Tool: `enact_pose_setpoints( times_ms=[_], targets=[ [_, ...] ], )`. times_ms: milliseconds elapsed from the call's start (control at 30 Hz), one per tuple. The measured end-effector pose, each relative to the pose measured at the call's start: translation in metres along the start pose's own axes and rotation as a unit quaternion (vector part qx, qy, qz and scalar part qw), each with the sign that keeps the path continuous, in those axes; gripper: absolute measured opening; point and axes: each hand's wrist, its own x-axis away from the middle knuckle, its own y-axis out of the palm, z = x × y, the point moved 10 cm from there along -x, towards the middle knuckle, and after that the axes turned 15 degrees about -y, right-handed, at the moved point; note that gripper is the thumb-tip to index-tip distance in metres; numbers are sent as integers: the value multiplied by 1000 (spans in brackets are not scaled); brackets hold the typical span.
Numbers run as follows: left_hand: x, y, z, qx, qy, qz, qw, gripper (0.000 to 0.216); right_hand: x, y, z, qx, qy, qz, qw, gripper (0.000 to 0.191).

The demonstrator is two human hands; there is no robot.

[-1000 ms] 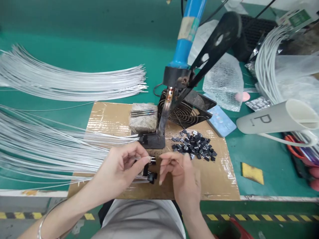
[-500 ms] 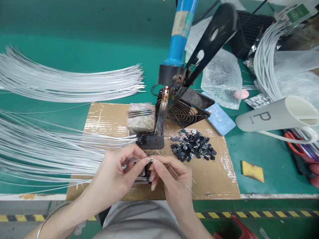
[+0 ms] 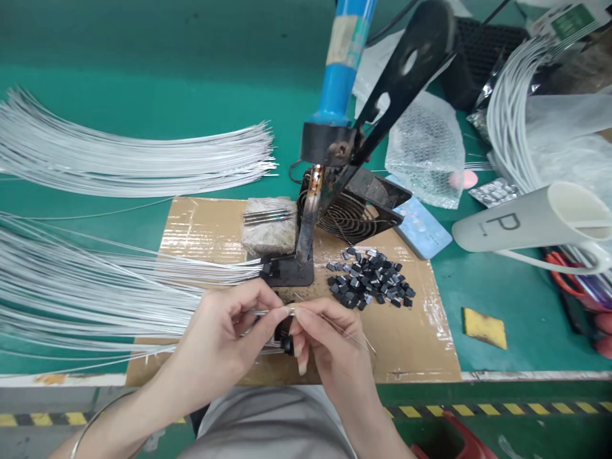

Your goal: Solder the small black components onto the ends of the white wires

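At the left of the green tabletop (image 3: pixel 157 83) we see a thick sheaf of white wires (image 3: pixel 143 159), its cut ends pointing right. Nearer to us, a looser spread of wires (image 3: pixel 90 293) runs in toward the cardboard (image 3: pixel 415 347). Our left hand (image 3: pixel 229 331) lies over those wires, its grip pinched between thumb and forefinger on a white wire (image 3: pixel 261 312) above the front part of the cardboard. Behind it sits a pale block (image 3: pixel 268 239) with metal rods on top.

Next along, the soldering iron (image 3: pixel 337 89), blue-handled, leans in a black stand (image 3: pixel 406 76). In front of it our right hand (image 3: pixel 337 341) meets the left at the fingertips; its grip is closed on thin strands (image 3: pixel 356 341) that trail out to the right. Exactly where they touch the wire, we cannot tell, as the fingers cover it.

Further right we have a heap of small black connectors (image 3: pixel 370 278) on the cardboard, a black fan (image 3: pixel 351 217) behind them, then a blue box (image 3: pixel 423 229), a yellow sponge (image 3: pixel 484 328) and a white mug (image 3: pixel 502 223).
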Motion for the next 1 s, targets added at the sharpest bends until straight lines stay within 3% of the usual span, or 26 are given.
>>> enact_pose_setpoints(
  times_ms=[233, 700, 1000],
  targets=[
    [2, -1, 0, 5, 3, 17, 1000, 21, 2, 0, 1, -12, 8, 0, 1000, 19],
    [11, -3, -2, -10, 60, 104, 993, 19, -1, 1, 0, -1, -7, 21, 1000, 23],
    [9, 0, -7, 50, 34, 87, 994, 22, 0, 1, -1, 7, -21, 24, 999, 22]
  ],
)
